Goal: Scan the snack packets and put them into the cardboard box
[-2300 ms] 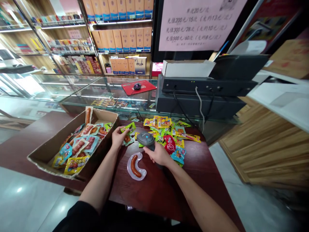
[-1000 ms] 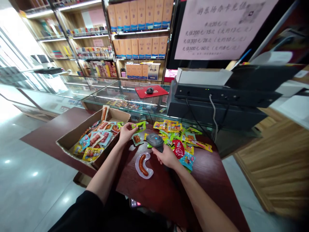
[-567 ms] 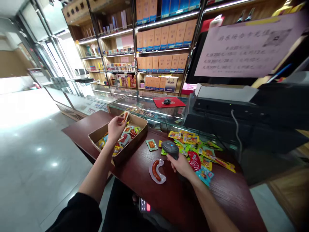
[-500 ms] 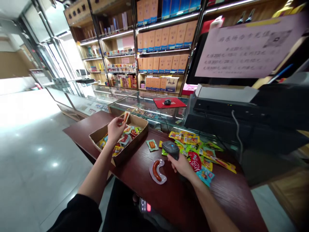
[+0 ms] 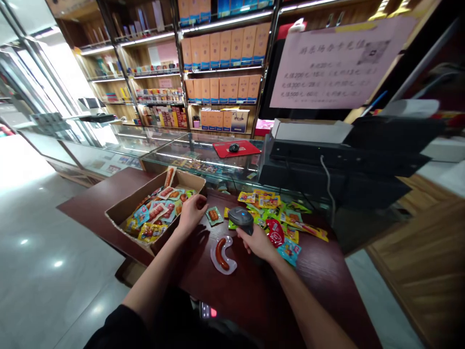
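My right hand [image 5: 256, 240] grips a dark handheld barcode scanner [image 5: 240, 219] with a small blue light, held over the counter. My left hand [image 5: 192, 213] hovers past the right edge of the cardboard box [image 5: 156, 247], fingers loosely curled and apart, with nothing seen in them. Just right of its fingertips lies a small green-edged snack packet [image 5: 214, 216]. A curved sausage in a clear C-shaped pack [image 5: 221, 254] lies between my forearms. Mixed snack packets fill the box, and a long sausage packet [image 5: 169, 177] leans at its far wall.
Behind the scanner a heap of snack packets [image 5: 269, 201] covers the brown counter [image 5: 240, 300]. A glass display case [image 5: 167, 150] runs along the back, bearing a mouse [image 5: 234, 147] on a red pad. At right stands a dark monitor with a pink paper sign [image 5: 327, 68].
My left hand has let go of the sausage packet, now in the box, and moved right towards the small packet. The scanner stays in my right hand. The view has turned right.
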Demonstrator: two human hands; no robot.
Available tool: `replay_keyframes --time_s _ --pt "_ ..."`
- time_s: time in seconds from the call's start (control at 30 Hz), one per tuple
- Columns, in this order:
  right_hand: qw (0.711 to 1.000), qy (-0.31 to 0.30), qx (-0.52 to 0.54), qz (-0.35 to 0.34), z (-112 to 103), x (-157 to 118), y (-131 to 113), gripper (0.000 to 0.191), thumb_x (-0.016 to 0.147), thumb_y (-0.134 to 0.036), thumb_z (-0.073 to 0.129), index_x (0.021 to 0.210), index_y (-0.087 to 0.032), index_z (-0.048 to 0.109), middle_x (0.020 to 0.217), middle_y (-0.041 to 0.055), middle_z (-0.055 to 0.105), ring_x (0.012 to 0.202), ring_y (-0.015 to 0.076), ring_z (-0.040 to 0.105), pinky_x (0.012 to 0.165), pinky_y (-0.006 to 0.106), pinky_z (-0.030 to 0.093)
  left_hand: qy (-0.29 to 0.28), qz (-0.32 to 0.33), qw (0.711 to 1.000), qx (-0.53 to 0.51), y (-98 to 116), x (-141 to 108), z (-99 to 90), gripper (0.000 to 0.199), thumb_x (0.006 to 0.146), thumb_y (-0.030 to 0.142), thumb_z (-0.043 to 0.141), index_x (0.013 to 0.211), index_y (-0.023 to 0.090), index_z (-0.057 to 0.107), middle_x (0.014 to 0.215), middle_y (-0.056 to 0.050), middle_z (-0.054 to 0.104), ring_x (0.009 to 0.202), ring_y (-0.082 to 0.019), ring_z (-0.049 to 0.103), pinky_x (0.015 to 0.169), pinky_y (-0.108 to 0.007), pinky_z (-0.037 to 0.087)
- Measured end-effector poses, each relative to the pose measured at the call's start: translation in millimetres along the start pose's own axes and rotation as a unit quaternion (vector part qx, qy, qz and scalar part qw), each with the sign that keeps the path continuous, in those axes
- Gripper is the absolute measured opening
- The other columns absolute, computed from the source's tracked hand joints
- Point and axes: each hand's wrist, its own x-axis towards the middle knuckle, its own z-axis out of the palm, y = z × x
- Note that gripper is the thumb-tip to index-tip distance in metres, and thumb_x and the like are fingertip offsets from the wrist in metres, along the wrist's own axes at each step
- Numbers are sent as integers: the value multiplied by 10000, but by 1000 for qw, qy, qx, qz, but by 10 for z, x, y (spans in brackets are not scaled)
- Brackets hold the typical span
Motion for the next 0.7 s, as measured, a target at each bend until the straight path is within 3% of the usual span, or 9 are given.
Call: replay_keyframes --time_s 0.13,0.3,0.47,0.6,0.67,0.7 --pt "1000 0 3 10 1 -6 2 329 862 -521 595 774 -210 533 454 -61 541 344 118 528 372 208 411 -73 20 996 36 -112 -155 271 226 785 289 760 989 203 713 964 -72 705 890 -232 669 835 -350 523" --pt "1000 1 -10 16 -10 -42 -67 289 864 -477 616 783 -210 542 450 -60 545 351 121 537 376 205 412 -148 32 981 122 -171 -260 470 424 660 363 881 1028 209 735 1058 -108 667 996 -285 642 903 -385 511" --pt "1000 6 -10 22 -15 -53 -95 266 865 -448 623 771 -219 527 441 -61 541 343 120 533 384 209 421 -173 58 970 159 -81 -148 599 211 772 293 768 948 182 734 968 -118 668 943 -273 643 883 -369 505" --pt "1000 7 -12 15 -5 -45 -65 270 881 -460 603 788 -222 515 452 -61 549 346 124 539 379 212 428 -120 32 990 69 -118 -21 735 133 810 224 653 911 188 732 905 -100 708 912 -252 672 896 -362 507" --pt "1000 8 -13 12 -1 -45 -57 277 885 -470 595 788 -224 512 457 -59 551 346 127 543 373 216 427 -50 -46 996 -54 -198 12 798 183 840 261 604 949 185 730 918 -87 729 876 -239 691 854 -357 532" --pt "1000 7 -13 10 0 -46 -58 278 885 -471 594 788 -224 514 457 -59 550 347 129 545 372 218 428 -18 -103 986 -129 -245 21 820 211 856 301 585 955 179 726 912 -82 733 834 -232 700 807 -354 549"
